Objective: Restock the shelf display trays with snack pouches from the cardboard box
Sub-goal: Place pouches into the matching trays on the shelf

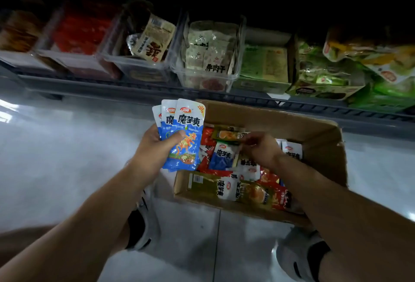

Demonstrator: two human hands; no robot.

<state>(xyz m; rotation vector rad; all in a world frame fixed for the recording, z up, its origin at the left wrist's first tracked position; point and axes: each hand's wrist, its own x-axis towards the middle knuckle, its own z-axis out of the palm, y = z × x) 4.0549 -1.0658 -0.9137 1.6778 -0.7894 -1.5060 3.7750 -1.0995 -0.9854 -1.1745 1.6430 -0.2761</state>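
Snack pouches (226, 188) lie in a mixed heap inside the cardboard box (318, 147): red ones, green ones, and blue and white ones, all on top of each other. The box sits open on the pale floor (67, 158).

The left hand (152, 149) is just outside the box, by its far left corner. It grips three blue pouches (187, 138) spread out like a fan, with the thumb pressed across the front one. They stand upright, and their tops poke up past the far rim of the box.

The right hand (260, 147) is inside the box, over the middle of the heap. Its fingers are bent down among the pouches, next to a green pouch (224, 134) and a blue and white pouch (222, 154). It is a bit blurry, so I cannot tell if the fingers have hold of one. The two hands are apart.

Past the far side of the box runs a dark shelf rail (134, 88) with the display trays on it. Straight past the box is a clear tray (186, 77) full of pale pouches. Past the box and to its left is another clear tray (125, 63) with a tan pouch (152, 41) leaning in it. Past the box and to its right are green cartons (265, 66).

On the near side of the box are two grey shoes, one by its near left corner (146, 221) and one by its near right corner (296, 257)
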